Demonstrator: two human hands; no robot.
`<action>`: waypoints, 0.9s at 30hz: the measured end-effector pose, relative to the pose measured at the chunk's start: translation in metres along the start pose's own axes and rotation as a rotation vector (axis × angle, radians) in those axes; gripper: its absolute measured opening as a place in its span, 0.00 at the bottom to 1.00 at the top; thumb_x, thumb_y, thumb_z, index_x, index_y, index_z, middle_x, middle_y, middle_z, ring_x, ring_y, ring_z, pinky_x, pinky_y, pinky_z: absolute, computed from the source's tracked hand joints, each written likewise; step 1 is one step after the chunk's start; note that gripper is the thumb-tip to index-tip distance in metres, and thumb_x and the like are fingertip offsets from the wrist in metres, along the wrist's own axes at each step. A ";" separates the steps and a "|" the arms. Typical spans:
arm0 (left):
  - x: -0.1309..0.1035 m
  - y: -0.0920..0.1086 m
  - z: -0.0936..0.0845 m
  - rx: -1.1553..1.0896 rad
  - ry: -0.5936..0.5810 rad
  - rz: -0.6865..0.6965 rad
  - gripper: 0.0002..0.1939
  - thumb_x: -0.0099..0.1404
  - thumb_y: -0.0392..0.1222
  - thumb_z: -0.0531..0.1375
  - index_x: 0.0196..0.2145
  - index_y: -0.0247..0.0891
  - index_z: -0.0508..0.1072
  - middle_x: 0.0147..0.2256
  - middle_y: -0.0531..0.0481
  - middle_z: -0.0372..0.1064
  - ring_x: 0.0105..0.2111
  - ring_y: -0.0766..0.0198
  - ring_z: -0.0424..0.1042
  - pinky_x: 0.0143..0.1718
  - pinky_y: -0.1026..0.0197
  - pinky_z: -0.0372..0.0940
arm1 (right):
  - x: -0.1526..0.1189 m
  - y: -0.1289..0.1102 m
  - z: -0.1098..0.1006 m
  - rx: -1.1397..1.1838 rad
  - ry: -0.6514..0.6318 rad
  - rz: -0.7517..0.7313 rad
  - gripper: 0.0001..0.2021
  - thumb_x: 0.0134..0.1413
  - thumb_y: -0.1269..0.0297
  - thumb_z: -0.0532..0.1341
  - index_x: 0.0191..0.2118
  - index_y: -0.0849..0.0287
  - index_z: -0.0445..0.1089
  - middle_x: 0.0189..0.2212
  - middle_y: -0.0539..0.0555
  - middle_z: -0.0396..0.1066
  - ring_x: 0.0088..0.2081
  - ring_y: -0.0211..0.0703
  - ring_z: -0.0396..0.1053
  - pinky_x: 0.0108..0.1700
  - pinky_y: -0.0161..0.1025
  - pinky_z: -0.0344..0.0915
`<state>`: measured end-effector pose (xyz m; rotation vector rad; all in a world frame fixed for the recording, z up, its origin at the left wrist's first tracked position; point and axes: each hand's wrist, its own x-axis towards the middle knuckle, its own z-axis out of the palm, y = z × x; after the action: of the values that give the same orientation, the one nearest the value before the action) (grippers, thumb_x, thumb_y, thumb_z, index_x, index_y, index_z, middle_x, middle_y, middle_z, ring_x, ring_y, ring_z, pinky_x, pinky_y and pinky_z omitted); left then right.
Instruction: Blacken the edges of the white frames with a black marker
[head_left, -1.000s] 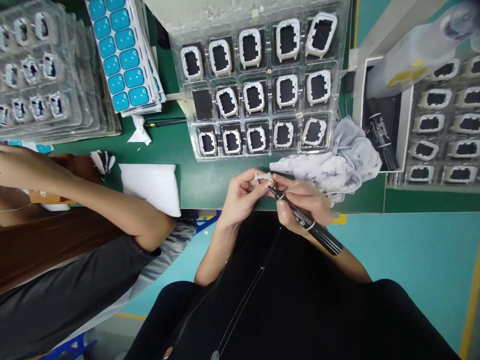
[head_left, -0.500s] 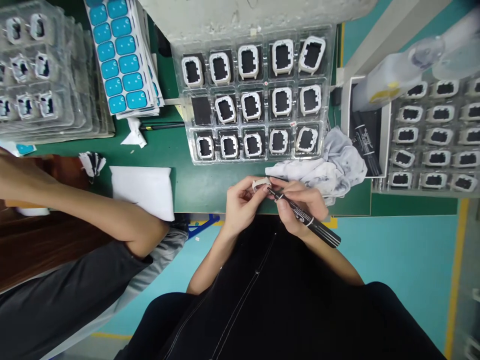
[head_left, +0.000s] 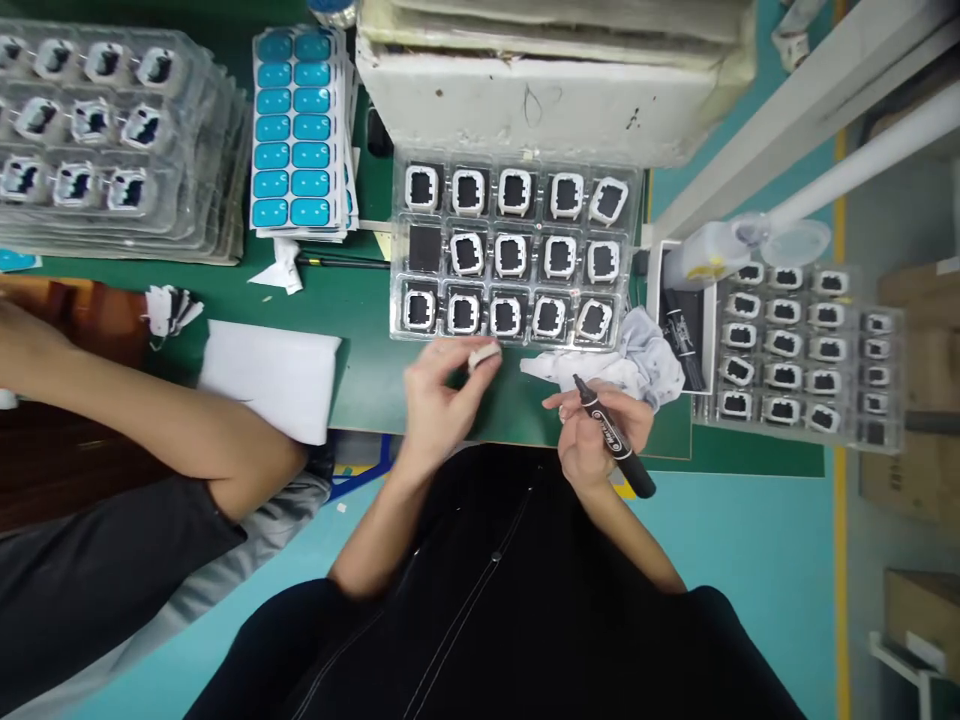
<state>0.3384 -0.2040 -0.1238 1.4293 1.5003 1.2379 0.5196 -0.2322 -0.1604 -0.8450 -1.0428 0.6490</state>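
Observation:
Between thumb and fingers, my left hand (head_left: 442, 400) pinches a small white frame (head_left: 484, 355), seen edge-on and partly covered by the fingers. A black marker pen (head_left: 615, 437) is gripped in my right hand (head_left: 596, 440), its uncapped dark tip pointing up and to the left, apart from the frame. Just beyond my hands lies a clear plastic tray (head_left: 517, 343) of similar white frames on black pads; one pocket (head_left: 425, 248) in its left column shows only the black pad. A crumpled, stained white cloth (head_left: 634, 350) lies near my right hand.
At right, a box (head_left: 710, 340) holds more markers and a bottle (head_left: 705, 252), beside another filled tray (head_left: 795, 360). Stacked trays (head_left: 202, 190) and blue sticker sheets (head_left: 291, 155) stand at left. A co-worker's arm (head_left: 150, 400) reaches in there, near a white sheet (head_left: 270, 375).
My hands have separated. The marker tip has come away from the frame, which my left hand has carried left toward the tray. The view has shifted too.

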 end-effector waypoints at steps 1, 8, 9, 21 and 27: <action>0.012 0.003 -0.008 0.076 0.025 0.056 0.06 0.75 0.48 0.71 0.42 0.47 0.89 0.47 0.48 0.86 0.49 0.54 0.80 0.54 0.52 0.72 | 0.001 -0.001 0.001 0.000 0.006 0.017 0.13 0.69 0.55 0.71 0.54 0.42 0.72 0.33 0.45 0.77 0.30 0.44 0.74 0.29 0.44 0.81; 0.116 0.000 -0.049 0.473 0.195 0.006 0.08 0.64 0.40 0.75 0.37 0.40 0.79 0.40 0.47 0.78 0.37 0.56 0.74 0.52 0.48 0.69 | 0.022 -0.038 0.006 0.098 0.079 0.152 0.06 0.71 0.56 0.61 0.50 0.44 0.65 0.25 0.41 0.70 0.22 0.41 0.65 0.25 0.37 0.75; 0.126 -0.003 -0.050 0.504 0.221 -0.004 0.12 0.62 0.38 0.76 0.40 0.39 0.78 0.40 0.48 0.77 0.36 0.57 0.73 0.53 0.47 0.68 | 0.028 -0.045 0.005 0.146 0.082 0.187 0.06 0.70 0.56 0.61 0.49 0.44 0.65 0.24 0.41 0.69 0.21 0.40 0.64 0.24 0.36 0.74; 0.128 -0.005 -0.040 0.687 0.176 0.051 0.10 0.70 0.46 0.67 0.34 0.42 0.72 0.40 0.43 0.75 0.48 0.46 0.71 0.62 0.38 0.64 | 0.054 -0.077 -0.011 0.379 0.063 0.363 0.11 0.71 0.48 0.64 0.40 0.45 0.65 0.20 0.40 0.51 0.18 0.39 0.48 0.16 0.32 0.56; 0.121 -0.010 -0.040 0.682 0.156 0.102 0.10 0.74 0.49 0.62 0.38 0.44 0.79 0.47 0.34 0.80 0.60 0.33 0.69 0.66 0.33 0.60 | 0.053 -0.081 -0.016 0.408 0.048 0.329 0.14 0.76 0.47 0.61 0.39 0.46 0.67 0.21 0.42 0.52 0.19 0.39 0.46 0.17 0.32 0.55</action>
<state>0.2812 -0.0912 -0.1078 1.8846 2.1063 0.9439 0.5602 -0.2378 -0.0713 -0.6708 -0.6962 1.0730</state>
